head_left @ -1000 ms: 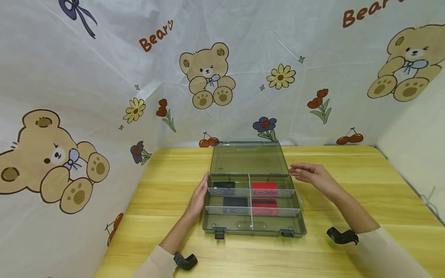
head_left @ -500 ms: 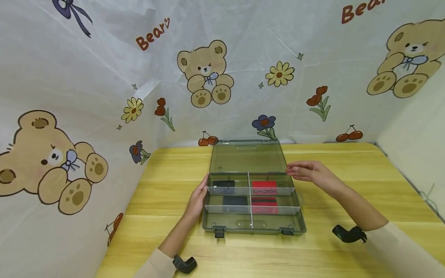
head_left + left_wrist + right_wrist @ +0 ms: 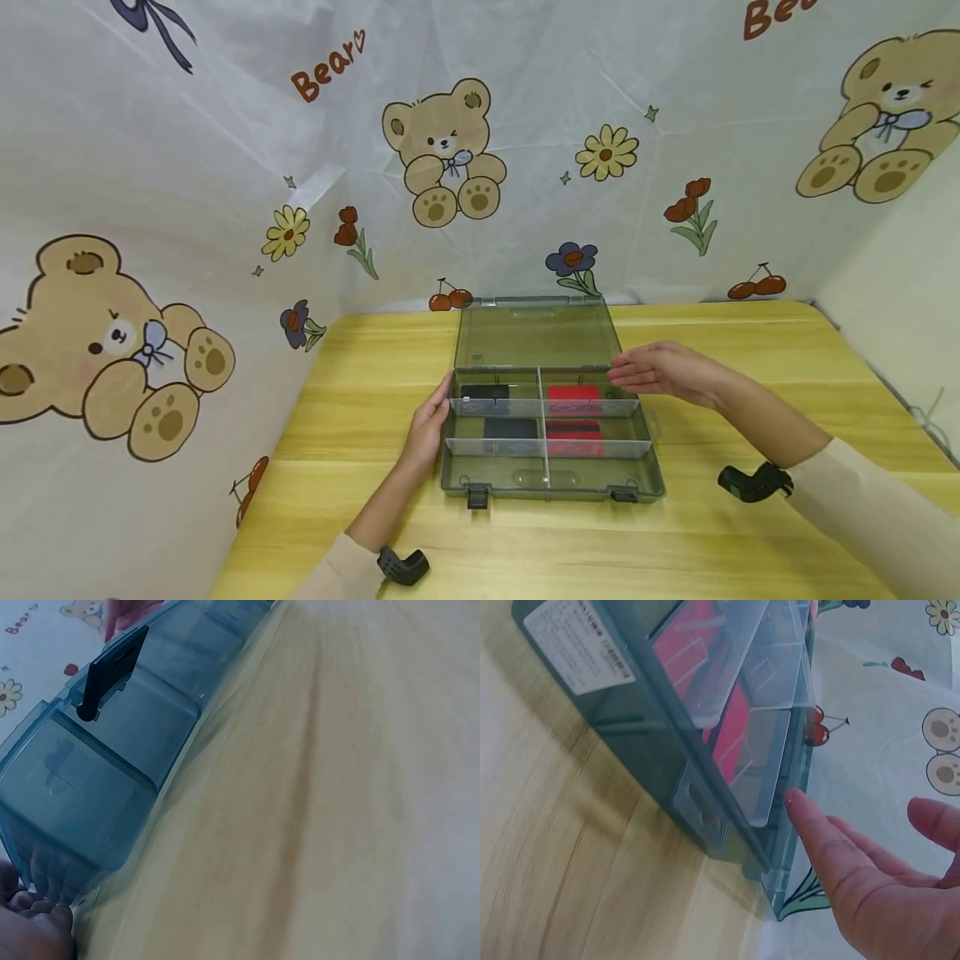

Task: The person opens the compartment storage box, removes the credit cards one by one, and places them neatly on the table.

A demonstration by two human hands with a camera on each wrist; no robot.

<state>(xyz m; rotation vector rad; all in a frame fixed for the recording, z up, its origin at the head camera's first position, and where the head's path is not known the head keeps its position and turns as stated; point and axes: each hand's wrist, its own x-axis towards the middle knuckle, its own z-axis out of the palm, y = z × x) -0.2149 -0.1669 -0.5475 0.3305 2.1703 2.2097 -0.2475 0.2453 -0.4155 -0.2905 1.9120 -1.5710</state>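
Note:
A grey-green translucent compartment box [image 3: 551,479] sits on the table with its lid [image 3: 536,333] swung back. Two dark flat items, one black [image 3: 485,392] and one navy [image 3: 512,429], occupy the back and middle left compartments. On the right, red flat items [image 3: 573,396] fill the matching back and middle compartments; their exact kind is unclear. My left hand [image 3: 425,433] lies along the box's left side, fingers extended against the wall. My right hand [image 3: 663,372] reaches over the back right corner near the hinge, fingers straight and holding nothing; contact there is uncertain.
The front compartments hold nothing visible. Two latches, one being the front left latch [image 3: 477,497], hang at the front edge. A bear-print cloth [image 3: 525,183] rises behind the wooden table [image 3: 360,367]. A barcode label [image 3: 577,645] is on the box's right wall.
My right hand has moved left, from beside the lid's right edge to over the box's back right corner. My left hand stays at the left wall. The view has tilted slightly.

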